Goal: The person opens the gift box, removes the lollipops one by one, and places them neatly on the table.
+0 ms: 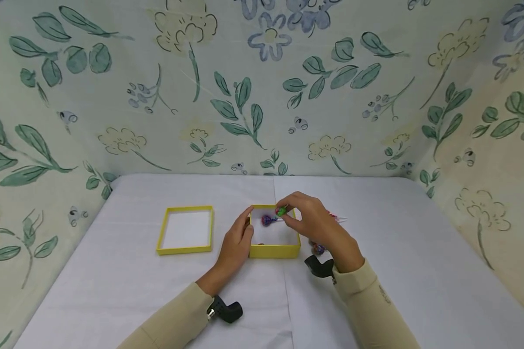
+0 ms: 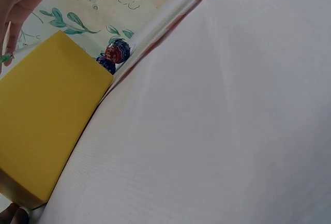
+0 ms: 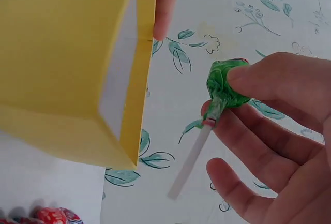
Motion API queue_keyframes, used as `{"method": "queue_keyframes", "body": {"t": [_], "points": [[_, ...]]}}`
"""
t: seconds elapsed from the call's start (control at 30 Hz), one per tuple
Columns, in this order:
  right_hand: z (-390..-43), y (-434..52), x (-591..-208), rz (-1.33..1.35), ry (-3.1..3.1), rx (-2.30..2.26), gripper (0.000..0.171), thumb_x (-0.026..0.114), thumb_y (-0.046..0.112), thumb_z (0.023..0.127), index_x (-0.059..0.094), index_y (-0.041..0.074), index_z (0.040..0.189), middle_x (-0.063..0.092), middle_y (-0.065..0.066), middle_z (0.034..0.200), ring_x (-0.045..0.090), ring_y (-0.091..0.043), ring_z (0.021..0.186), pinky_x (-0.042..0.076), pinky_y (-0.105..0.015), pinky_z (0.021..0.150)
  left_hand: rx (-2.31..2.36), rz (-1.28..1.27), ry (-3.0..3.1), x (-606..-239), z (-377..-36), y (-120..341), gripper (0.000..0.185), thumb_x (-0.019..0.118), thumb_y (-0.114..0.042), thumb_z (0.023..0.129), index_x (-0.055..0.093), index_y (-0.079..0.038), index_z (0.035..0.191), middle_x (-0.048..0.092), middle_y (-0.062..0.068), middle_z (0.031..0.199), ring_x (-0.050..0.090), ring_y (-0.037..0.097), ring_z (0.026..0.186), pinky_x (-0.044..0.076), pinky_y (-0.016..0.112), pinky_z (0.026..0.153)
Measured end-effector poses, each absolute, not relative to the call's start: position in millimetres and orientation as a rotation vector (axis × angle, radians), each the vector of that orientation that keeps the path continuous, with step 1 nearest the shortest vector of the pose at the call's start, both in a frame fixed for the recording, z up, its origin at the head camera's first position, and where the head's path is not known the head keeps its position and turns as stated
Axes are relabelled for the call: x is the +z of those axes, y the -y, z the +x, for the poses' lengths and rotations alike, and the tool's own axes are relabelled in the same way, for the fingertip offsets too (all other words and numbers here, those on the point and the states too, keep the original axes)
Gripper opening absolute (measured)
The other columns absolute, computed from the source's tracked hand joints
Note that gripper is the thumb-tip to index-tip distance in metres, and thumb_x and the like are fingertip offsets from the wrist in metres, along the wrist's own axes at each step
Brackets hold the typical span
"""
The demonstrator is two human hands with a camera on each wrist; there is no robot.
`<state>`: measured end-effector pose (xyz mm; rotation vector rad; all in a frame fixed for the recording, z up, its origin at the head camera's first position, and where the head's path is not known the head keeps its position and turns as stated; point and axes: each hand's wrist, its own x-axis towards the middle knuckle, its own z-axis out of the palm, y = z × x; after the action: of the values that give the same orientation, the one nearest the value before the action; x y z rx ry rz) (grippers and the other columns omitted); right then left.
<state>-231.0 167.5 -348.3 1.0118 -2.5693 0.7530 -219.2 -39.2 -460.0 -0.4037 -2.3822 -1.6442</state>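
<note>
A yellow open box (image 1: 274, 251) stands mid-table with a purple-wrapped lollipop (image 1: 268, 220) lying inside. My left hand (image 1: 237, 237) holds its left wall, thumb up at the rim. Above the box, my right hand (image 1: 285, 216) pinches a green-wrapped lollipop (image 1: 281, 211) by its head. In the right wrist view that green lollipop (image 3: 223, 81) sits between thumb and fingers (image 3: 279, 136), its white stick pointing down, close beside the box wall (image 3: 62, 53). The left wrist view shows the box's yellow outer wall (image 2: 46, 120).
The box's yellow lid (image 1: 185, 229) lies open-side up to the left. More wrapped lollipops (image 1: 319, 248) lie on the white cloth right of the box, one also visible past the box (image 2: 115, 53). Floral walls close in the back and both sides.
</note>
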Motion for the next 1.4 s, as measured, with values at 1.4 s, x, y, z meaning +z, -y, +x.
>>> {"method": "queue_keyframes", "body": {"t": [1.4], "points": [[-236.3,-209.8,-338.7,0.662,2.783,0.867,0.027,0.073,0.011,0.085,0.063,0.011,0.111,0.064,-0.001,0.106,0.063,-0.019,0.098,0.055,-0.042,0.085,-1.651,-0.393,2.375,-462.3,-220.7,39.3,0.048,0.041,-0.015,0.102,0.037,-0.023,0.150,0.044,-0.002,0.146,0.046,0.016,0.129,0.039,0.041,0.107]]}}
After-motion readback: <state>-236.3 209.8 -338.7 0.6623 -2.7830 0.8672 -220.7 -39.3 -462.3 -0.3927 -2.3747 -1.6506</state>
